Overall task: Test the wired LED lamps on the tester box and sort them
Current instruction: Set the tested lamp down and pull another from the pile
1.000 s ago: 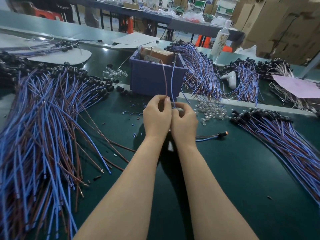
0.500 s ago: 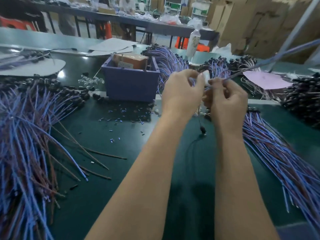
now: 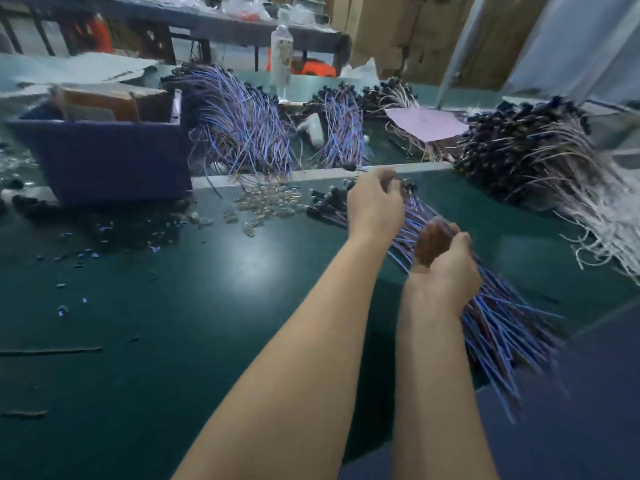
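Observation:
My left hand [image 3: 374, 206] reaches over the black heads of the blue-and-brown wired lamp pile [image 3: 498, 320] at right, its fingertips pinching one wired lamp [image 3: 403, 186] near its black head. Lower and to the right, my right hand [image 3: 445, 261] hovers over the same pile's wires, palm turned up, fingers loosely curled; I see nothing plainly held in it. The view is blurred. A blue bin [image 3: 100, 161] at left holds the brown tester box [image 3: 114, 102].
More lamp bundles lie behind a white strip: a blue-wired bundle [image 3: 242, 126], a smaller bundle [image 3: 341, 133], and a white-wired heap [image 3: 540, 157] at right. Clear lamp caps [image 3: 270, 202] and small blue scraps [image 3: 79, 254] litter the green mat. A bottle [image 3: 281, 53] stands behind.
My view has swung right. Both hands dropped from chest height, where they held one lamp together, down onto the right pile, and they have moved apart.

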`<state>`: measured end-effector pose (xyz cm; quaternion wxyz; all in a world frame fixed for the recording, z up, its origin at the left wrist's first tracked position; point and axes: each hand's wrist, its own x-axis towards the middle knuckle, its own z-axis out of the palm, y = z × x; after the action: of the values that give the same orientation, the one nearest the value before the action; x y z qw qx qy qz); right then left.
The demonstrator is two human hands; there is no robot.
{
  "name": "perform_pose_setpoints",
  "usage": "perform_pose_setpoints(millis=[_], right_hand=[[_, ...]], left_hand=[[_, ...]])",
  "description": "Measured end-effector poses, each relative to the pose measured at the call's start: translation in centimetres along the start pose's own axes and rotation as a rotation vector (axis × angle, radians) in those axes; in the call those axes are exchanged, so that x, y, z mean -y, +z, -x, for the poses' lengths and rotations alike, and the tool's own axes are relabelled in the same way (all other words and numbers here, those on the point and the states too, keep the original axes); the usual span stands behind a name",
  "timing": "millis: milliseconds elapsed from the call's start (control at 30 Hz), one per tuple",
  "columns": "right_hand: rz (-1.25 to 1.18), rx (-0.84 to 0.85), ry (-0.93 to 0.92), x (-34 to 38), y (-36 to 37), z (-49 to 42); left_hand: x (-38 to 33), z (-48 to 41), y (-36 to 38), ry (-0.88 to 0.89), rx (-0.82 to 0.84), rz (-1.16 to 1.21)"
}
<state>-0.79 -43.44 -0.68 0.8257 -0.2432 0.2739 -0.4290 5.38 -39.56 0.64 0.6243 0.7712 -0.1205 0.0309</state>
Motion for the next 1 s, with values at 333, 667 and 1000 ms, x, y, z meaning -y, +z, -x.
perform_pose_setpoints(millis=[333,667,1000], right_hand=[[0.399,0.188,0.263,-1.7,-1.2,-2.5],[0.333,0.273,0.317,-4.3,1.7,0.8],[0.806,0.914,0.257,-14.0,7.0,14.2]], left_hand=[[5.0,-1.8,3.1,-0.106,0.093,-0.408],[3.9,-1.6,-2.9,-0.173,-0.149,0.291],[2.6,2.1,-21.3,-0.041,-0.596,0.335]])
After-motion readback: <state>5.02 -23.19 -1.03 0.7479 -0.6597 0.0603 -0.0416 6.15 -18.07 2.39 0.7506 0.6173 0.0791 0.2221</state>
